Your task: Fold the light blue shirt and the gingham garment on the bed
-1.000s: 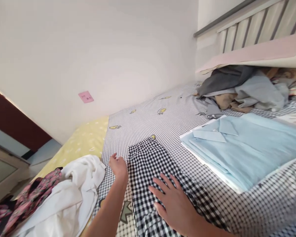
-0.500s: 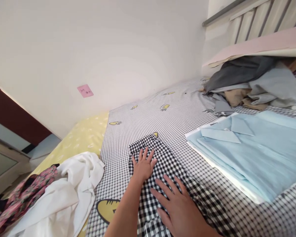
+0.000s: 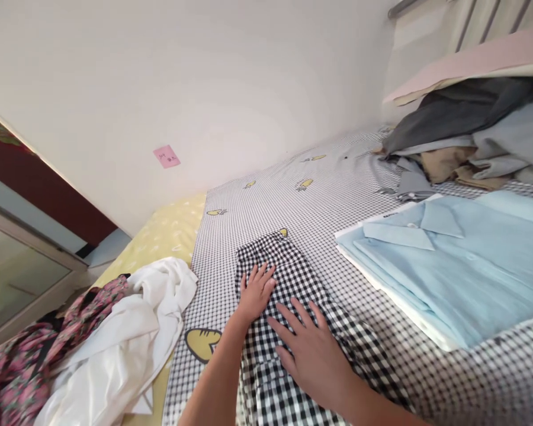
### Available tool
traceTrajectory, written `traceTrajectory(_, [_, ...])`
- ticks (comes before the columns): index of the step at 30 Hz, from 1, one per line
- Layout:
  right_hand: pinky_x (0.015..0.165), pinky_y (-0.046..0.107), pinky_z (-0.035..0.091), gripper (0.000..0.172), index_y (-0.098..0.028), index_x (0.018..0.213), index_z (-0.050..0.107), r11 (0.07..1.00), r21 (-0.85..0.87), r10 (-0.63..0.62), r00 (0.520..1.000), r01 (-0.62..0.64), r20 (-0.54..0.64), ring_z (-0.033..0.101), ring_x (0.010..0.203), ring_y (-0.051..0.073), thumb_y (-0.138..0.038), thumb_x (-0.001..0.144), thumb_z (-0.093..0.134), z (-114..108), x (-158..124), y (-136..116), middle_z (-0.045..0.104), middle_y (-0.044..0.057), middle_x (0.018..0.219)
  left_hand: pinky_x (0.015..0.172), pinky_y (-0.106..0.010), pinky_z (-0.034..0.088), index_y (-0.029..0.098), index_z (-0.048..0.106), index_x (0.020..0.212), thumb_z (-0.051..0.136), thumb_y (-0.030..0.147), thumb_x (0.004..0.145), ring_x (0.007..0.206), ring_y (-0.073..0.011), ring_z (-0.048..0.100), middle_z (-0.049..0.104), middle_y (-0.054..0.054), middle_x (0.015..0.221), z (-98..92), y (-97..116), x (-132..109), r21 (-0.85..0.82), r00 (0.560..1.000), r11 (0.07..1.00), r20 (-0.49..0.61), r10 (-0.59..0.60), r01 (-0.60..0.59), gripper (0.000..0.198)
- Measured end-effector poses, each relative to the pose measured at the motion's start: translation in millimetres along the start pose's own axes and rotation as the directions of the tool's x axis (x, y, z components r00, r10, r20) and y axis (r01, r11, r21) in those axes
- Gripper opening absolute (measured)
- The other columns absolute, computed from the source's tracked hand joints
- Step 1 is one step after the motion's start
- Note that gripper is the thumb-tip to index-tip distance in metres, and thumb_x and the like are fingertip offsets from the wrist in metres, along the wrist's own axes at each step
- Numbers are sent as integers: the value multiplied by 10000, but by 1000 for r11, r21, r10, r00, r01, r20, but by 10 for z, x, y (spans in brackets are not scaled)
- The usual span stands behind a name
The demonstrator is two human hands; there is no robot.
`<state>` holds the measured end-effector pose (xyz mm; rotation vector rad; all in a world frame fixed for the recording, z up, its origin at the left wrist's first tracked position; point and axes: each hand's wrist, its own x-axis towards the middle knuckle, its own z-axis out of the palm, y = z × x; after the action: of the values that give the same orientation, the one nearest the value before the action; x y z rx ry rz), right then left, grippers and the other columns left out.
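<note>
A black-and-white gingham garment lies lengthwise on the bed, its gathered end pointing toward the wall. Its exact kind I cannot tell. My left hand rests flat on the upper part near that end, fingers stretched out. Lower down and to the right, my right hand lies palm down on the same cloth with its fingers spread. To the right is a stack of folded light-blue shirts, a collar showing on top and white cloth beneath.
A crumpled white cloth and a pink floral garment lie at the left, over a yellow sheet. Grey and brown clothes are heaped at the back right under a pink board. A wall bounds the checked bedsheet.
The camera view has shifted, so the left-hand clothes show more. Both hands stay spread on the gingham garment, with the left fingers somewhat closer together.
</note>
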<state>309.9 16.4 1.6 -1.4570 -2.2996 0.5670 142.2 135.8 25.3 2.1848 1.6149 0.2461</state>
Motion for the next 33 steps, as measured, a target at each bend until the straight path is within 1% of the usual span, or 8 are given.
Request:
traceTrajectory(7, [1258, 697, 226, 513, -358, 1550, 518, 996, -75, -56, 990, 47, -127, 300, 1568, 368, -487, 1066, 403, 76, -39, 7, 412, 14, 1671, 1315, -515, 172, 288, 652, 1385, 299, 585, 1022, 1544, -251, 392, 541, -56, 1599, 21, -193, -624, -303, 981, 953, -175, -83, 27, 587])
traceTrajectory(10, [1261, 685, 213, 522, -365, 1546, 521, 994, -95, -70, 983, 54, -171, 308, 1566, 362, -521, 1067, 387, 114, -48, 28, 423, 8, 1667, 1253, -457, 356, 239, 670, 1341, 309, 614, 1018, 1430, -247, 544, 636, -102, 1501, 39, -234, -1023, -564, 942, 825, -250, -223, 45, 613])
traceTrajectory(12, [1259, 687, 207, 524, -368, 1548, 519, 992, -117, -73, 982, 53, -175, 298, 1569, 363, -524, 1067, 382, 132, -52, 36, 420, 7, 1669, 1184, -450, 450, 217, 682, 1294, 461, 607, 985, 1295, -254, 654, 718, -122, 1378, 97, -227, -1315, -820, 875, 573, -288, -389, -15, 545])
traceTrajectory(15, [1247, 688, 228, 516, -369, 1545, 524, 986, -162, -71, 985, 45, -157, 307, 1565, 363, -502, 1070, 370, 145, -54, 38, 419, 9, 1670, 1044, -380, 555, 212, 715, 1154, 728, 491, 864, 989, -196, 748, 803, -59, 1072, 266, -161, -1773, -952, 683, 203, -305, -664, -228, 403])
traceTrajectory(18, [1231, 683, 262, 519, -377, 1545, 522, 979, -202, -75, 983, 40, -168, 345, 1547, 363, -503, 1070, 354, 153, -54, 40, 450, 9, 1653, 819, -268, 603, 216, 728, 982, 860, 402, 749, 706, -117, 688, 742, 25, 805, 532, -39, -2216, -954, 533, 99, -242, -810, -284, 326])
traceTrajectory(23, [1226, 676, 275, 548, -372, 1548, 518, 970, -238, -86, 983, 45, -162, 360, 1539, 359, -534, 1074, 295, 153, -60, 56, 463, 15, 1646, 678, -246, 563, 187, 748, 888, 937, 428, 635, 657, -126, 645, 722, -8, 759, 1171, 164, -2766, -999, 450, -45, 29, -892, -25, 397])
traceTrajectory(29, [1223, 684, 280, 557, -363, 1557, 507, 960, -276, -81, 987, 40, -138, 354, 1539, 361, -525, 1079, 272, 122, -84, 58, 448, 16, 1656, 1013, -460, 536, 214, 743, 1106, 714, 680, 821, 1184, -320, 686, 761, -136, 1243, 1804, 227, -3060, -858, 545, -476, 496, -676, 191, 547])
traceTrajectory(33, [1227, 670, 282, 548, -358, 1553, 514, 953, -301, -78, 988, 33, -137, 371, 1529, 354, -514, 1079, 287, 117, -90, 56, 463, 20, 1647, 1113, -540, 468, 215, 722, 1139, 572, 794, 846, 1286, -358, 636, 752, -147, 1279, 1854, 223, -3072, -804, 647, -580, 513, -564, 132, 666])
